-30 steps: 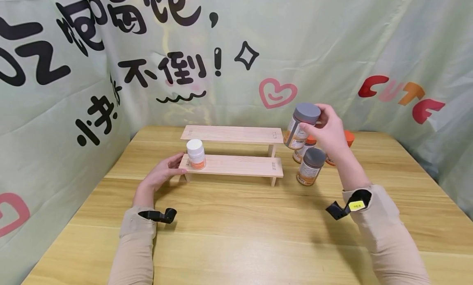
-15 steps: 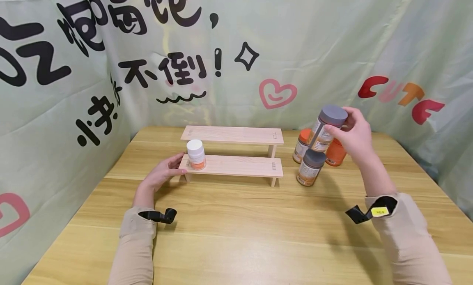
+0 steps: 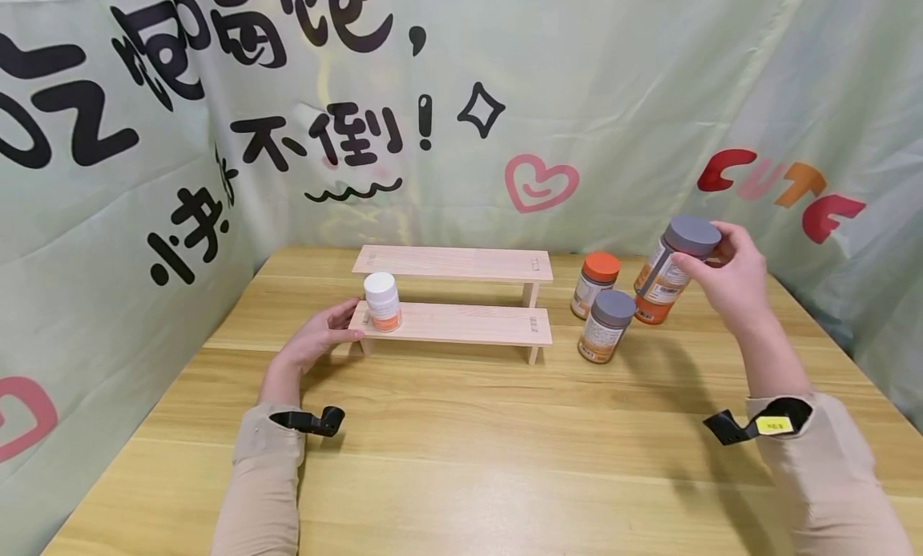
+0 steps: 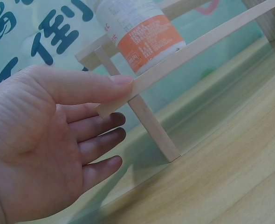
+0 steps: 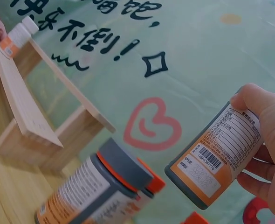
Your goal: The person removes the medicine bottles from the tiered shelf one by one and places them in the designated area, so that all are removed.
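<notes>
My left hand (image 3: 322,332) grips the left end of the two-tier wooden shelf (image 3: 469,324), thumb at the lower board's front edge, as the left wrist view shows. A white supplement bottle (image 3: 382,301) with an orange band stands upright on that board, beside the hand. My right hand (image 3: 731,280) holds a grey-capped supplement bottle (image 3: 676,259) above the table, slightly tilted; its printed label (image 5: 216,154) faces the right wrist camera. Below it, a grey-capped jar (image 3: 606,327) and an orange-capped jar (image 3: 594,285) stand close together. Another orange jar (image 3: 652,311) is mostly hidden behind the held bottle.
The wooden table (image 3: 461,452) carries everything. Behind it hangs a pale green printed curtain (image 3: 634,99), which also runs along the left side. The shelf's raised rear board (image 3: 454,263) is close to that curtain.
My right hand has moved right and slightly down with the grey-capped bottle, away from the shelf and past the standing jars. My left hand and the white bottle have stayed put.
</notes>
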A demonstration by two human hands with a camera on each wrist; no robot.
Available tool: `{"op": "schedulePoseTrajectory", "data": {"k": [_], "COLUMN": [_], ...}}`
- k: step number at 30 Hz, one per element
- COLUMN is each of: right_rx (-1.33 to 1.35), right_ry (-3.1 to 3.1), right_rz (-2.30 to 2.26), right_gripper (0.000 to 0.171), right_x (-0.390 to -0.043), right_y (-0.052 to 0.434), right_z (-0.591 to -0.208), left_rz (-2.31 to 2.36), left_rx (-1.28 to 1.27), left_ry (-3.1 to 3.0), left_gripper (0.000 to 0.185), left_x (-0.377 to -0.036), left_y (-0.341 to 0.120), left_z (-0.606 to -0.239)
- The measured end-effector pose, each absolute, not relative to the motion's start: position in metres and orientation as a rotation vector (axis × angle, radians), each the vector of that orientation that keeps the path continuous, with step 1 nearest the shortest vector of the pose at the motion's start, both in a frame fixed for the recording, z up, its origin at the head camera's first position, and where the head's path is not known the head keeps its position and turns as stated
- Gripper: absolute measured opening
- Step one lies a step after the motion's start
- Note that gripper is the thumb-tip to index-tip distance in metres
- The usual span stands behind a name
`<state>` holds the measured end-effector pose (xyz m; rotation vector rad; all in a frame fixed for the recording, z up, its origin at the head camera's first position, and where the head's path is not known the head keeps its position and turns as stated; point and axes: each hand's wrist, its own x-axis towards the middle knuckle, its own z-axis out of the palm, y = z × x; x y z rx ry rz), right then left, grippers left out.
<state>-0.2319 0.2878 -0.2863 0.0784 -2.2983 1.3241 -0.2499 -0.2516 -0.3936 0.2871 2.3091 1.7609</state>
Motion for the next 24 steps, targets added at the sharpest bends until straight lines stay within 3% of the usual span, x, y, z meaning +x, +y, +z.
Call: {"op": "schedulePoseTrajectory", "data": {"k": [24], "right_rx": [-0.017], "right_ry": [-2.368], "right_rz": [1.314], "right_gripper": [0.039], "right_x": [-0.220], "right_y": [0.324], "right_z": [-0.326], "left_rz": [1.741], "left_rx": [0.297], "left_ry": [2.327], "left_gripper": [0.080], "left_x": [-0.250], "left_y": [-0.252], "left_z": [-0.394]}}
